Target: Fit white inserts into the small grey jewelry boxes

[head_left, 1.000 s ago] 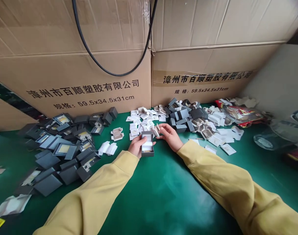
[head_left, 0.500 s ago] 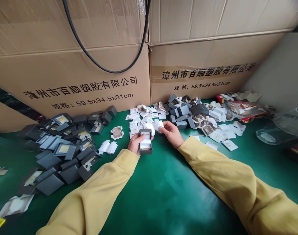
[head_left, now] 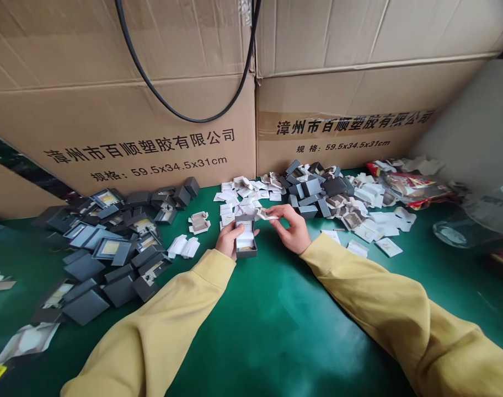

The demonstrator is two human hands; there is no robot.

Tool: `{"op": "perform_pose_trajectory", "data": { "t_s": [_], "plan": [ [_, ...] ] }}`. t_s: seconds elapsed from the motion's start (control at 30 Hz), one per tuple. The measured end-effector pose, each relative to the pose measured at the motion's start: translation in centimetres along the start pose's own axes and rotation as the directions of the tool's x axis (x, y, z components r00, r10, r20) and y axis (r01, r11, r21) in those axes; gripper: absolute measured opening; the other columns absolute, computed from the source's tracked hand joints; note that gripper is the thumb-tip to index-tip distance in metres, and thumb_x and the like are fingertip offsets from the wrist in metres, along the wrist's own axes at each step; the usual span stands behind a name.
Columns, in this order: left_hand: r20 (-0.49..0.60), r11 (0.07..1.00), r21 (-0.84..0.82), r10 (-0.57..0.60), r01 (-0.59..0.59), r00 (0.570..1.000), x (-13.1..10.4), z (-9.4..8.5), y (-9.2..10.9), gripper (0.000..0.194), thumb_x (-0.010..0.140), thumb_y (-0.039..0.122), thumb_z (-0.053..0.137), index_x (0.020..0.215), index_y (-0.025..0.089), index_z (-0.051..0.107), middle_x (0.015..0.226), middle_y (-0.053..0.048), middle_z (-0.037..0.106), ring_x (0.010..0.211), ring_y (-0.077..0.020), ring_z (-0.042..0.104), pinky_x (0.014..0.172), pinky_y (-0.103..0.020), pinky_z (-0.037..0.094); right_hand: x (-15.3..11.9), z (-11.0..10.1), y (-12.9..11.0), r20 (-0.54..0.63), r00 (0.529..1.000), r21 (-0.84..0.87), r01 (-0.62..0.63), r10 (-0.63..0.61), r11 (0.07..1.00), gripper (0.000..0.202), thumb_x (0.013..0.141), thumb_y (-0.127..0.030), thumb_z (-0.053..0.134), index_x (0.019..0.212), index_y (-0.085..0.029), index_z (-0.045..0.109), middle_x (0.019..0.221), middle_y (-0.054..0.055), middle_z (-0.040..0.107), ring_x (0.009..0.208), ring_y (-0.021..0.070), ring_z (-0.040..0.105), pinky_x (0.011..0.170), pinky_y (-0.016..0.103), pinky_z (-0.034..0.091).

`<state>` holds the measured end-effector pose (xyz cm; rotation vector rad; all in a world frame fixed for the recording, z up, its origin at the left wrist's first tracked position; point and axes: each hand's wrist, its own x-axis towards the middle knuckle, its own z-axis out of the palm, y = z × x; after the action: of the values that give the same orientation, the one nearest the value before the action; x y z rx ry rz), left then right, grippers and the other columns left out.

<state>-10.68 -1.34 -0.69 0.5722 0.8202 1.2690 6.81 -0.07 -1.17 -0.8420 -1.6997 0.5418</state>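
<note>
My left hand (head_left: 228, 239) is closed around a small dark grey jewellery box (head_left: 246, 252), whose lid stands open on a white inside. Its thumb rests on the box's left edge. Just to the right, my right hand (head_left: 292, 227) pinches a folded white card insert (head_left: 268, 215) between thumb and fingers, apart from the box. Beyond both hands lies a spread of loose white card pieces (head_left: 245, 192). Two more folded inserts sit left of the box: an upturned one (head_left: 199, 222) and a white one (head_left: 183, 247).
Dark grey boxes (head_left: 86, 303) are heaped at the left, many open. Another heap of grey boxes (head_left: 311, 187) stands at the back right, beside more card pieces (head_left: 371, 193). Behind are large cardboard cartons (head_left: 160, 110) with a hanging black cable (head_left: 185, 117). A clear plastic container (head_left: 458, 231) stands far right.
My right hand has turned the white card insert from facing me to nearly edge-on, beside the box. My left hand still holds the box in about the same place. The view has shifted slightly.
</note>
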Motion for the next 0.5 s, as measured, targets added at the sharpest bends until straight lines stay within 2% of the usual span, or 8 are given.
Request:
{"op": "perform_pose_trajectory", "data": {
  "t_s": [0.1,0.23,0.37,0.5],
  "plan": [
    [0.025,1.0,-0.009,0.006,-0.005,1.0,0.07,-0.13,-0.04,0.028,0.065,0.014,0.061,0.093,0.01,0.061,0.087,-0.01,0.066,0.093,-0.0271,0.061,0.091,-0.055,0.041,-0.05,-0.15,-0.58,0.035,0.993,-0.124,0.119,-0.115,0.985,0.004,0.081,-0.025,0.052,0.083,-0.022,0.055,0.106,0.007,0.059,0.102,0.0209,0.052,0.09,0.041,0.042],
    [0.068,1.0,-0.005,0.024,-0.024,0.997,0.15,-0.21,-0.02,0.031,0.065,0.014,0.061,0.096,0.012,0.061,0.096,-0.01,0.066,0.097,-0.027,0.059,0.091,-0.053,0.042,-0.02,-0.06,-0.89,0.108,0.983,-0.144,0.161,-0.146,0.976,0.004,0.083,-0.021,0.046,0.085,-0.021,0.049,0.123,0.008,0.05,0.112,0.0221,0.045,0.093,0.044,0.039],
    [0.07,0.999,0.021,0.025,-0.027,0.997,0.09,-0.01,0.1,0.03,0.066,0.015,0.06,0.096,0.012,0.061,0.099,-0.009,0.065,0.097,-0.026,0.06,0.089,-0.048,0.045,-0.14,0.06,-0.78,0.201,0.955,-0.151,0.25,-0.218,0.956,0.008,0.082,-0.016,0.043,0.085,-0.022,0.047,0.124,0.007,0.05,0.112,0.022,0.043,0.092,0.046,0.04],
    [0.086,0.999,0.044,0.016,-0.02,0.996,-0.03,0.09,0.2,0.029,0.068,0.017,0.058,0.096,0.013,0.061,0.1,-0.009,0.065,0.097,-0.0254,0.059,0.087,-0.044,0.047,-0.38,0.01,-0.43,0.18,0.946,-0.234,0.308,-0.27,0.922,0.012,0.08,-0.014,0.046,0.087,-0.023,0.051,0.121,0.007,0.051,0.11,0.0235,0.044,0.091,0.049,0.04]
  ]
}}
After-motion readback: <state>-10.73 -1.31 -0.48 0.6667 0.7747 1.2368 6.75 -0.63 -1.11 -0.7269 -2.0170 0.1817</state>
